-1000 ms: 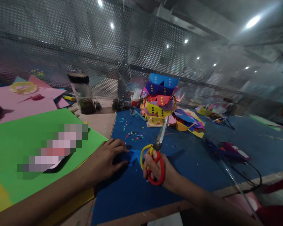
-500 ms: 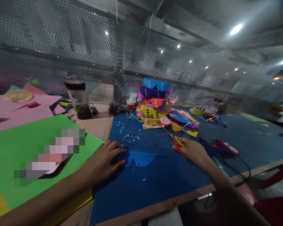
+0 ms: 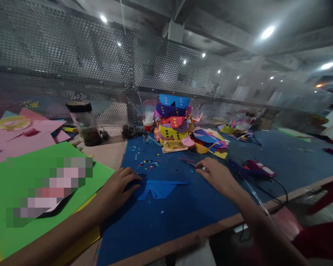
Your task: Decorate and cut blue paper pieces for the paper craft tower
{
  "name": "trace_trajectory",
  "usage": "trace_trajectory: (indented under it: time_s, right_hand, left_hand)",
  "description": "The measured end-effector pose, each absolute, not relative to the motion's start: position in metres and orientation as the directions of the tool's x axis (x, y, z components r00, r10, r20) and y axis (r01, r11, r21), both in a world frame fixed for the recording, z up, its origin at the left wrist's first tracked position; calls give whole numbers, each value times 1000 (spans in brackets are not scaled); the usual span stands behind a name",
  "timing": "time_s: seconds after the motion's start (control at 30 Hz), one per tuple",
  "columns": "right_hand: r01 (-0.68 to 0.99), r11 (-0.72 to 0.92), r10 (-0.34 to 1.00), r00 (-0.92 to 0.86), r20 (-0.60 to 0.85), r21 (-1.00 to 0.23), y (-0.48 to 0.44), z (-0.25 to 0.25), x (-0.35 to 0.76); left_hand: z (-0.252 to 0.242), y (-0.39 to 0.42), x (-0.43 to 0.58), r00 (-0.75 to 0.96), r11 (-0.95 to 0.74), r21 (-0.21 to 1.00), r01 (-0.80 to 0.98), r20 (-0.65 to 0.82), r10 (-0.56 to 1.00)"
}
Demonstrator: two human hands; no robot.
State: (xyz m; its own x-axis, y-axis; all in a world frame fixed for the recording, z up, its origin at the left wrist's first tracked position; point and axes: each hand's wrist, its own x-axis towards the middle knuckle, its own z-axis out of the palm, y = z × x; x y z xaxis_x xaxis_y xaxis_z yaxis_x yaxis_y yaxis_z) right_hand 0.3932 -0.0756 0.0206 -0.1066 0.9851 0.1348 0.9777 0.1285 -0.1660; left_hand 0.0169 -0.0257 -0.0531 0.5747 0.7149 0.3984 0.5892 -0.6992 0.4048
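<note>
My left hand (image 3: 119, 190) lies with its fingers spread over the left end of a folded blue paper piece (image 3: 158, 189). That piece has a notch cut in its lower edge, like a mask's nose opening. To its right, my right hand (image 3: 215, 177) is closed on scissors, palm turned down. Their thin blades (image 3: 187, 162) point left over the table, while the handles are hidden under my hand. Small coloured paper bits (image 3: 148, 164) are scattered just beyond the blue paper.
A stack of coloured paper masks (image 3: 173, 122) stands behind, beside loose paper sheets (image 3: 211, 140). On the left are a green sheet (image 3: 52, 159) with a phone, partly blurred, and a dark-lidded jar (image 3: 86, 125). A purple device (image 3: 261, 169) with a cord lies right.
My right hand has turned palm down and shifted left, so the red and yellow scissor handles no longer show. My left hand stays on the blue paper. The view has shifted slightly.
</note>
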Motion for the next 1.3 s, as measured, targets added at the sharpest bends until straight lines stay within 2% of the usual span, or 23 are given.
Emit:
trace_trajectory:
  time_s: [0.07, 0.17, 0.33, 0.47, 0.7, 0.87, 1.0, 1.17, 1.3]
  right_hand:
    - [890, 351, 935, -312, 171, -293, -74, 19, 366]
    - [795, 469, 881, -455, 134, -385, -68, 13, 337]
    - [761, 365, 914, -403, 50, -537, -57, 11, 328]
    - [713, 305, 931, -363, 39, -631, -48, 16, 332]
    - [678, 240, 968, -220, 120, -695, -31, 20, 332]
    - [580, 199, 978, -166, 124, -790, -27, 15, 333]
    - [553, 179, 983, -131, 128, -814, -27, 13, 332]
    - [524, 171, 984, -127, 122, -834, -26, 13, 332]
    - [488, 215, 977, -122, 177, -846, -26, 13, 336]
  left_hand:
    - [-51, -26, 18, 562, -692, 427, 583, 403, 722]
    - [-47, -28, 20, 546, -680, 453, 577, 405, 733]
    - [-40, -33, 22, 485, -628, 499, 598, 398, 778]
    - [-34, -34, 21, 437, -568, 536, 624, 363, 823]
    - [-24, -36, 15, 317, -392, 659, 642, 238, 918]
    - [-17, -36, 11, 302, -337, 653, 678, 171, 938]
    - [-14, -35, 10, 297, -303, 662, 685, 126, 947]
    - [-12, -35, 12, 297, -287, 683, 671, 107, 949]
    - [-13, -35, 11, 324, -340, 716, 610, 166, 931]
